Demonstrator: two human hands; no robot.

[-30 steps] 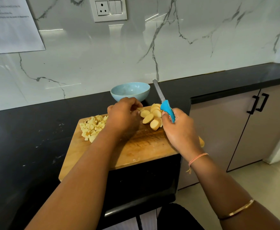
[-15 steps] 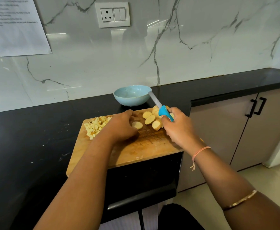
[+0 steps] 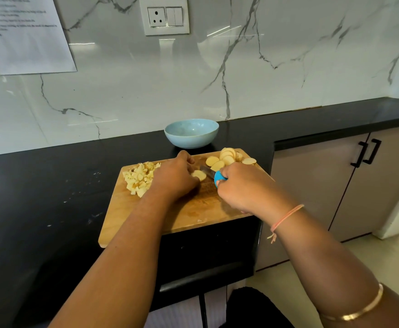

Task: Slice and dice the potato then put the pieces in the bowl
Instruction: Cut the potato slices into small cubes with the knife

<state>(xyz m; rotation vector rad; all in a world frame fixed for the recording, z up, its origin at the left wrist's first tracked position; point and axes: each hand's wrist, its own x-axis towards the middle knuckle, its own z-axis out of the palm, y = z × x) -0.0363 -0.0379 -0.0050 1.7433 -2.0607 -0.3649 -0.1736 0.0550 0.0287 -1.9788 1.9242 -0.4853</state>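
Potato round (image 3: pixel 199 175), pale yellow, flat, lies mid wooden cutting board (image 3: pixel 182 216). Risk: it skids on the damp wood or my blade drifts toward my fingertips, and I get nicked. Left hand (image 3: pixel 173 179) curls over the round and pins it. Right hand (image 3: pixel 243 188) clenches the blue-handled knife (image 3: pixel 218 179), blade beside the round. Diced potato pile (image 3: pixel 139 178) sits left, light blue bowl (image 3: pixel 191 133) behind the board.

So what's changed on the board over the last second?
The right hand swung the knife down from pointing up toward the bowl to lying low over the cutting board, blade at a single slice. The left hand drew that slice out of the slice pile to mid-board and holds it. The diced pile, bowl and board stayed put; the right hand's grip is unchanged.
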